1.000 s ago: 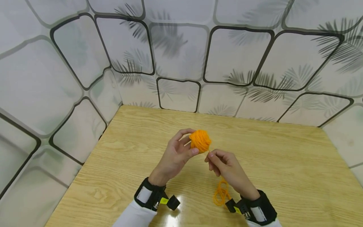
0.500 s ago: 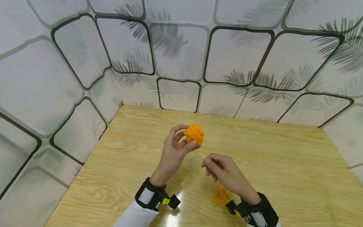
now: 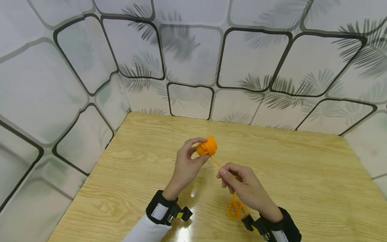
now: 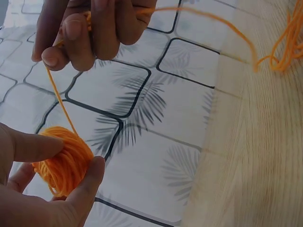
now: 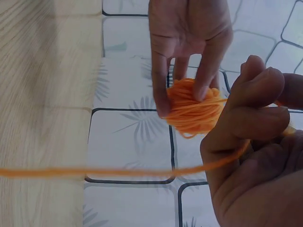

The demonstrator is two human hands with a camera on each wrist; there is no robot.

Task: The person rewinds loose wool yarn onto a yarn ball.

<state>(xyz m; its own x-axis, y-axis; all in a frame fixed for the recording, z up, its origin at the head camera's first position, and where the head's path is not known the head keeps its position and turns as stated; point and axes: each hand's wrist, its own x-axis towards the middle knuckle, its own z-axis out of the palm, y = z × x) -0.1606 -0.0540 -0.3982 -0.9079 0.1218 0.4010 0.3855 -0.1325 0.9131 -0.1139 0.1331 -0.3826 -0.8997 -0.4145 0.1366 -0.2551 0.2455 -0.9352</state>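
An orange ball of yarn (image 3: 208,146) is held above the table by my left hand (image 3: 188,164), thumb and fingertips around its sides. In the left wrist view the wound ball (image 4: 66,163) shows its wrapped strands between thumb and fingers. My right hand (image 3: 242,181) pinches the yarn strand (image 3: 216,162) a short way off, and that strand runs straight from the ball to its fingertips. From the right hand the yarn trails on through the palm, as the right wrist view shows with the tail strand (image 5: 118,172). The ball also appears there (image 5: 194,109) beyond the right fingers.
A loose pile of orange yarn (image 3: 235,209) lies on the wooden table (image 3: 302,174) under the right wrist. Black straps with small cameras sit on both wrists. A patterned wall (image 3: 193,60) rises behind the table and along its left side.
The left hand has shifted slightly left and turned the ball. The right hand has drawn away from the ball, so a longer stretch of strand shows between them.
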